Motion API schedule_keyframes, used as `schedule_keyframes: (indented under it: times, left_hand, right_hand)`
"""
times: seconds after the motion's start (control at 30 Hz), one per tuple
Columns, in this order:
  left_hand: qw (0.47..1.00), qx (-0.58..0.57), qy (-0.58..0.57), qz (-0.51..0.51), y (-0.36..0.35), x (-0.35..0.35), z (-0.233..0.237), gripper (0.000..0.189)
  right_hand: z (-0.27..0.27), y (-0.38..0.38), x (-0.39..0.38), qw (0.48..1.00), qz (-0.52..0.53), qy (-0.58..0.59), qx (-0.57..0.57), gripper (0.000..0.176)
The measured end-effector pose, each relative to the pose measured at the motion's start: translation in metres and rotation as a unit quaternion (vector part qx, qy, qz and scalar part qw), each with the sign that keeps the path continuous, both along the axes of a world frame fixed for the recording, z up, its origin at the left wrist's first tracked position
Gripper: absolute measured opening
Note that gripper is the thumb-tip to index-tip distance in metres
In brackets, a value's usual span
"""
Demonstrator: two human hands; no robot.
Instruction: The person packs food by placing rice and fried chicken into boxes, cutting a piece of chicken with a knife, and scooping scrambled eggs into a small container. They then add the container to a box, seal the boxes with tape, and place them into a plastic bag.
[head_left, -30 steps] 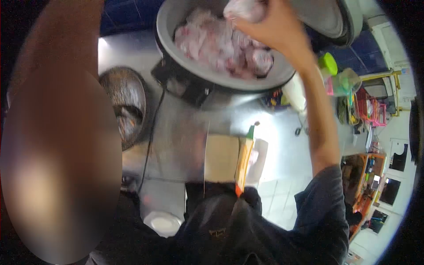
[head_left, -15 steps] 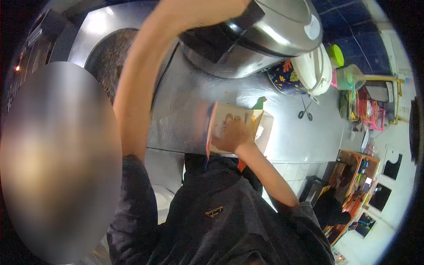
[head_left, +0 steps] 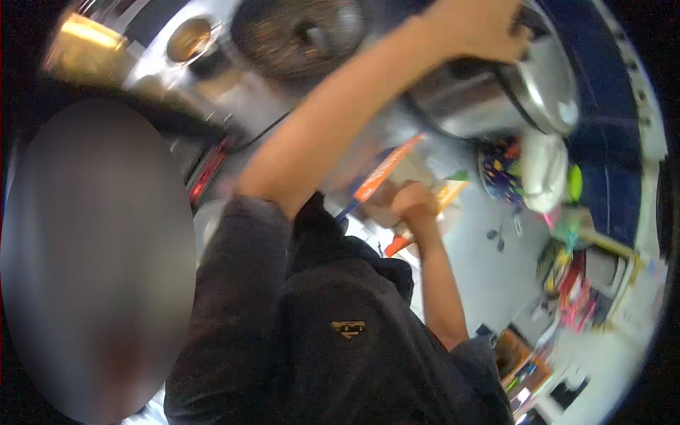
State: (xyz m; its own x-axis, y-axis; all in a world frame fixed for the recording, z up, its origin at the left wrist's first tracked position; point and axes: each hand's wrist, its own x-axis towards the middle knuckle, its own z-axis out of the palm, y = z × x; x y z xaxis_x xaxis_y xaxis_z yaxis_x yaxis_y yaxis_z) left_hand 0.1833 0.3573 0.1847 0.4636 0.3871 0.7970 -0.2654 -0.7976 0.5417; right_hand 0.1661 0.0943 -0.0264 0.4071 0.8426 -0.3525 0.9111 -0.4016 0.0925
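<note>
- View: head camera, 2 bare hands over a grey metal counter (head_left: 482, 273); much of the scene smeared by motion.
- Left hand (head_left: 485, 30): at the upper right, over the steel cooker (head_left: 464, 106), near its top front edge. Fingers appear bent; contact and grip blurred, so cannot tell whether they are apart or clamped.
- Cooker: its rounded lid (head_left: 549, 81) is down on the body.
- Right hand (head_left: 416, 202): at the opening of the cardboard box (head_left: 388, 168), knuckles up, between 2 upright flaps. Fingertips hidden; cannot tell whether they are together, apart or on something.
- Box: near the person's front, below the left forearm in view; 1 flap orange with white lettering, 1 flap yellow and orange.
- Right of box: scissors (head_left: 500, 237) lying on the counter, well apart from both hands.
- Just beside cooker: dark patterned cloth (head_left: 498, 166), white container (head_left: 544, 173); next to the latter, a lime-green item (head_left: 575, 184).
- Upper left: large dark pan (head_left: 283, 42), contents unclear; farther left, a small round pot (head_left: 190, 40), brownish inside.
</note>
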Motion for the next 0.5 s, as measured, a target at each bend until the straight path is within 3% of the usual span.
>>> schedule_keyframes:
  times: [0.03, 0.07, 0.1, 0.13, 0.2, 0.23, 0.27, 0.3, 0.37, 0.4, 0.43, 0.47, 0.5]
  left_hand:
    - [0.999, -0.047, -0.009, 0.02, -0.02, -0.028, 0.0, 0.053]
    - [0.988, -0.006, -0.009, 0.156, -0.034, -0.031, -0.019, 0.033]
    - [0.969, -0.019, -0.121, 0.214, -0.059, -0.056, -0.034, 0.027]
    - [0.963, -0.024, -0.164, 0.213, -0.084, -0.085, -0.053, 0.026]
    - [0.97, -0.152, -0.097, 0.161, -0.155, -0.16, -0.088, 0.033]
    - [0.969, -0.124, -0.011, 0.216, -0.188, -0.191, -0.12, 0.037]
    - [0.963, -0.183, 0.068, 0.183, -0.216, -0.235, -0.122, 0.036]
    - [0.928, -0.311, 0.091, 0.183, -0.247, -0.26, -0.155, 0.035]
    - [0.905, -0.269, 0.114, 0.308, -0.297, -0.324, -0.196, 0.036]
    - [0.868, -0.301, 0.142, 0.368, -0.315, -0.357, -0.212, 0.036]
    - [0.824, -0.337, 0.17, 0.422, -0.336, -0.388, -0.218, 0.036]
    - [0.788, -0.393, 0.138, 0.453, -0.349, -0.418, -0.194, 0.036]
    - [0.749, -0.362, 0.138, 0.537, -0.362, -0.454, -0.23, 0.032]
  right_hand:
    - [0.001, -0.01, 0.004, 0.994, 0.092, -0.038, 0.05, 0.014]
    - [0.003, -0.021, 0.009, 0.974, 0.181, -0.09, 0.103, 0.01]
    - [0.035, -0.02, 0.001, 0.95, 0.253, -0.083, 0.165, 0.014]
    - [0.072, -0.015, -0.02, 0.976, 0.045, 0.109, 0.184, 0.02]
    - [0.112, -0.022, -0.052, 0.957, 0.018, 0.202, 0.208, 0.029]
    - [0.116, -0.03, -0.069, 0.94, 0.009, 0.269, 0.208, 0.029]
    - [0.12, -0.033, -0.082, 0.922, -0.005, 0.327, 0.208, 0.029]
    - [0.093, -0.037, -0.083, 0.899, -0.008, 0.41, 0.156, 0.029]
    - [0.075, -0.043, -0.117, 0.844, 0.087, 0.507, 0.153, 0.028]
    - [0.062, -0.046, -0.14, 0.814, 0.02, 0.572, 0.101, 0.028]
    - [0.046, -0.047, -0.158, 0.76, 0.04, 0.643, 0.089, 0.026]
    - [0.039, -0.046, -0.18, 0.755, 0.057, 0.648, 0.081, 0.026]
    - [0.034, -0.045, -0.204, 0.711, 0.049, 0.701, 0.03, 0.026]
